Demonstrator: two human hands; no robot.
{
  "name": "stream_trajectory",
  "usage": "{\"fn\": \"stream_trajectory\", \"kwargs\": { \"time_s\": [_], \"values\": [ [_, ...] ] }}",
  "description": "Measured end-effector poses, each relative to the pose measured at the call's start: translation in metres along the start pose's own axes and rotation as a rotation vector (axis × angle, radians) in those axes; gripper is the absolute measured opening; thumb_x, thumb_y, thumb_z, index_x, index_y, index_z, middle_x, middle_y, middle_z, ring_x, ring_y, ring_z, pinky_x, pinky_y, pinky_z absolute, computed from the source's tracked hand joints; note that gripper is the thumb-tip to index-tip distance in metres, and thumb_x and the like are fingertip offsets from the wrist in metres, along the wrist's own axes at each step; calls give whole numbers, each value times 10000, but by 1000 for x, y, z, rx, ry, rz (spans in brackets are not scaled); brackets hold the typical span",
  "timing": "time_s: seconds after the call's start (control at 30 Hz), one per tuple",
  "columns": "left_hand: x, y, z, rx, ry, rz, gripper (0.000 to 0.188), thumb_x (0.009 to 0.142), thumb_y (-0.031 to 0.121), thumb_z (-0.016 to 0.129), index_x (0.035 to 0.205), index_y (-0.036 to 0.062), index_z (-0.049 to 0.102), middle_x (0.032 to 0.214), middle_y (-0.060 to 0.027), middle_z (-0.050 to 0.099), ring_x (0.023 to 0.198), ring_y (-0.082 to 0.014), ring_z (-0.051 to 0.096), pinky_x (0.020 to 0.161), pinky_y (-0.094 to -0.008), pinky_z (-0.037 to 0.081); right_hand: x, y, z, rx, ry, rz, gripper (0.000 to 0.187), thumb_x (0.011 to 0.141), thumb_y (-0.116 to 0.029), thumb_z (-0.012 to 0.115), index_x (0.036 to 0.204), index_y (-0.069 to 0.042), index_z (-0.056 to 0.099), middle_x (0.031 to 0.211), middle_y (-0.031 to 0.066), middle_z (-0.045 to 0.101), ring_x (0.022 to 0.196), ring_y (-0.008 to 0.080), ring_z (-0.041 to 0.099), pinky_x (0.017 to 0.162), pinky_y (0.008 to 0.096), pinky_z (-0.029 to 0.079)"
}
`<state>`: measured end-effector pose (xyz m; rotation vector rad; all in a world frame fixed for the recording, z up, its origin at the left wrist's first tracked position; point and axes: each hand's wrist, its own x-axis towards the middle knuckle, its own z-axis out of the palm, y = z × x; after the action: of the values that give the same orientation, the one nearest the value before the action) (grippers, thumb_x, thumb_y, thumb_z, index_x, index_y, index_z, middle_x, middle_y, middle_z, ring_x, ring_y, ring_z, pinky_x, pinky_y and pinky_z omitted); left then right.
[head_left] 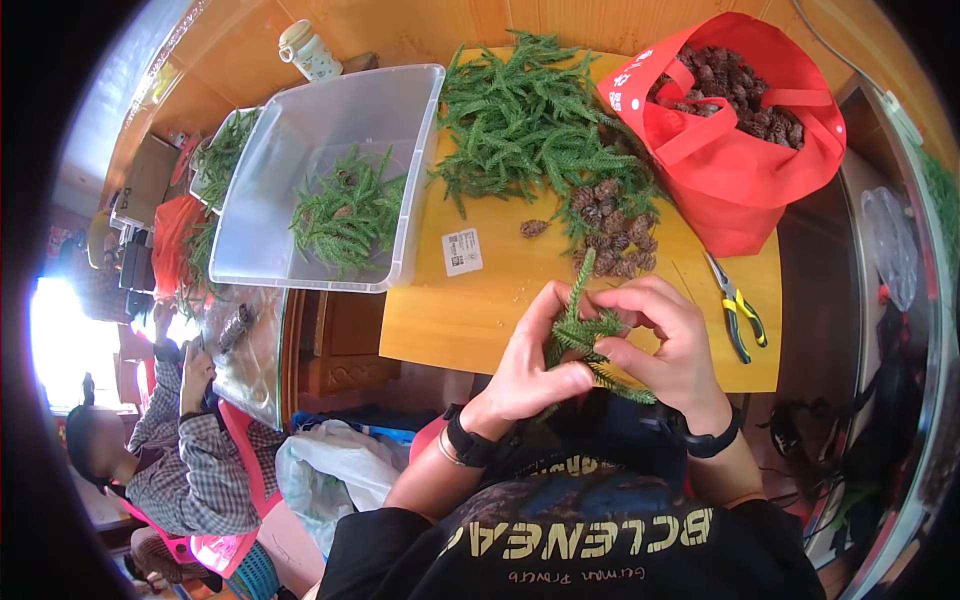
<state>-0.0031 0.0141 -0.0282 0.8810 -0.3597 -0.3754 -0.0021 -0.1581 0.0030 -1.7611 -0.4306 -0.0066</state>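
The left hand (525, 362) is closed on a green sprig (578, 335), which is positioned above the near edge of the yellow table (430, 325), with one tip pointing away from the person. The right hand (680, 345) is at the sprig's right side, fingers curled and thumb brought toward them; whether it pinches any part of the sprig cannot be told. Pliers (738, 310) with yellow-and-black handles lie to the right. Beyond the hands is a cluster of pine cones (615, 235); a single cone (534, 229) and a white label (462, 252) lie left of it. A clear bin (300, 281) containing sprigs (345, 220) stands at left. Farther out are a heap of greenery (535, 120) and, at right, a red bag (740, 195) holding more cones (725, 85).
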Motion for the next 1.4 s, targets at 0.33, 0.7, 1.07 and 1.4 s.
{"fn": "stream_trajectory", "kwargs": {
  "time_s": [0.33, 0.7, 1.07, 1.4],
  "values": [
    [7, -6, 18, 206, 253, 10, 182, 869, 124, 577, 993, 22, 490, 876, 0, 529, 780, -69, 506, 719, -206, 416, -12, 5, 4, -46, 55, -2, 184, 718, -127, 720, 731, 9, 597, 749, 67, 553, 685, 160, 546, 617, 254, 415],
    [6, -11, 17, -183, 143, -255, 170, 912, 190, 529, 1001, 45, 533, 828, 25, 536, 686, -23, 452, 575, -176, 353, -19, -7, -11, -6, 181, -33, 175, 773, -106, 674, 886, 15, 620, 807, 78, 570, 685, 144, 538, 626, 240, 425],
    [6, -15, 23, -16, 92, -276, 196, 929, 210, 506, 1031, 42, 504, 846, 39, 496, 732, -18, 438, 629, -174, 360, -22, 1, -22, -58, 90, 5, 159, 789, -101, 641, 886, 21, 613, 843, 82, 585, 702, 140, 537, 656, 246, 431],
    [9, -19, 12, -166, 212, -342, 200, 926, 235, 499, 1018, 60, 523, 674, 70, 400, 576, -10, 350, 535, -168, 332, -78, 77, -109, -928, 230, 386, 493, 713, -93, 697, 1152, -46, 478, 1125, 162, 509, 1047, 349, 483, 916, 376, 392]
  ]
}}
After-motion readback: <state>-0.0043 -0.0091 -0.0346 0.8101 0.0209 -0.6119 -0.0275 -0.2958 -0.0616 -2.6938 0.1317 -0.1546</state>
